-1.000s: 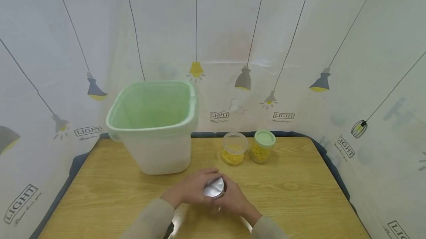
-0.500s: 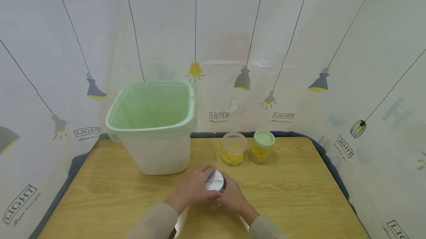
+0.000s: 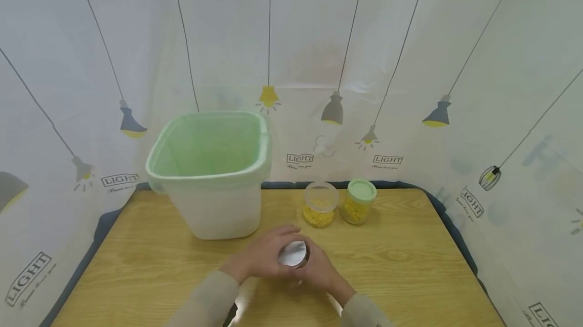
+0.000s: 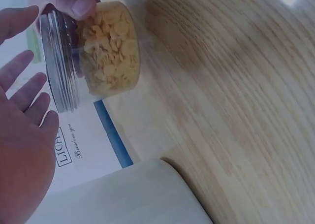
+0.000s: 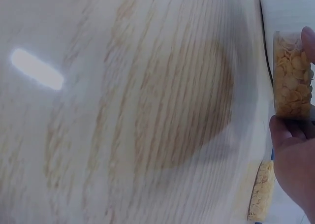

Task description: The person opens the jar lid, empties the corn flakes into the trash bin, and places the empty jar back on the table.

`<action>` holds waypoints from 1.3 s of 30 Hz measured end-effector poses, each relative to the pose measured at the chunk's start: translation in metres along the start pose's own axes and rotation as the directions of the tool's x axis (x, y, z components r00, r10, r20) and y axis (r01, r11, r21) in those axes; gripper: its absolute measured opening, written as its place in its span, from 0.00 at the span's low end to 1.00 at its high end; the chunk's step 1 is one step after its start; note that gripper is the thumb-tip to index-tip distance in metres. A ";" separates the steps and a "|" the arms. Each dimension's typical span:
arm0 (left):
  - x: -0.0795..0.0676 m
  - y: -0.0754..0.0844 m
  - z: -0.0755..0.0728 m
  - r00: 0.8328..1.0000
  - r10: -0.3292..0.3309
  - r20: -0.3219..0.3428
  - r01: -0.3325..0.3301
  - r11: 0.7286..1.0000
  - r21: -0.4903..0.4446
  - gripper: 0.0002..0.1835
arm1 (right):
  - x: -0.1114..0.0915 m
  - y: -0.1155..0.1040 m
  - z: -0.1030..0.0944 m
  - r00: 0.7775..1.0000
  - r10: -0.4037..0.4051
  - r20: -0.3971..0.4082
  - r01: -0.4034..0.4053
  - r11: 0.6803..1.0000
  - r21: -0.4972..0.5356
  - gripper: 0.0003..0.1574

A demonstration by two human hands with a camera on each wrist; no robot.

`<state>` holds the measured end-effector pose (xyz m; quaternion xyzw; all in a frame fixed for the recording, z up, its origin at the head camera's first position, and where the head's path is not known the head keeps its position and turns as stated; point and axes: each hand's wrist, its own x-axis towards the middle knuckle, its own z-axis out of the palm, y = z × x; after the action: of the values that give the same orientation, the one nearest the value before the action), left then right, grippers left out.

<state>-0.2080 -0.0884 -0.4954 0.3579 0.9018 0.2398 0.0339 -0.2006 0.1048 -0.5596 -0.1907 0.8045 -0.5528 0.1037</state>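
Between both hands, over the front middle of the table, is a clear round jar point(image 4: 110, 49) of yellow flakes with a silver screw lid point(image 3: 293, 254). My right hand point(image 3: 321, 270) grips the jar's body, its thumb point(image 4: 82, 6) against the side. At the lid is my left hand point(image 3: 264, 257), which arches around it in the head view. In the left wrist view the left hand's fingers point(image 4: 33, 93) are fairly straight and spread, tips right at the lid's edge. The jar's flakes point(image 5: 291, 81) show through its wall in the right wrist view.
A large white bin with a pale green rim point(image 3: 207, 177) stands at the back left. Toward the back right are a clear tub of yellow flakes point(image 3: 319, 215) and a green-lidded jar point(image 3: 360, 203). A lamp-patterned curtain point(image 3: 387, 38) surrounds the wooden table point(image 3: 401, 276).
My left hand turned clockwise about the lid half a second ago and has since swung back to its earlier angle. The right hand stays on the jar; the other containers have not moved.
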 end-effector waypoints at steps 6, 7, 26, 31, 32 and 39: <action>-0.001 -0.002 0.000 0.999 0.033 0.030 -0.032 0.998 -0.047 0.37 | 0.000 0.001 -0.002 1.000 0.001 0.000 -0.001 1.000 -0.017 0.53; -0.001 -0.002 0.000 0.999 0.034 0.030 -0.032 0.998 -0.050 0.37 | 0.000 0.001 -0.002 1.000 0.002 0.004 -0.002 1.000 -0.010 0.53; 0.000 0.008 0.009 0.994 -0.091 -0.065 0.101 0.982 0.162 0.33 | -0.002 0.002 0.001 0.997 -0.010 -0.081 0.007 1.000 -0.030 0.52; -0.002 0.009 0.013 0.985 -0.127 -0.118 0.142 0.980 0.138 0.38 | -0.003 0.001 0.001 0.997 -0.008 -0.080 0.007 1.000 -0.021 0.53; -0.002 0.009 0.014 0.983 -0.137 -0.120 0.152 0.981 0.121 0.39 | -0.003 0.000 0.001 0.997 -0.010 -0.080 0.008 1.000 -0.020 0.53; -0.001 0.003 0.011 0.986 -0.140 -0.088 0.137 0.990 -0.042 0.45 | -0.001 0.000 0.000 0.997 -0.014 -0.075 0.010 0.999 -0.048 0.52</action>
<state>-0.2025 -0.0824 -0.5039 0.2824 0.9207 0.2689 0.0158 -0.1995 0.1050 -0.5597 -0.1770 0.8196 -0.5409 0.0654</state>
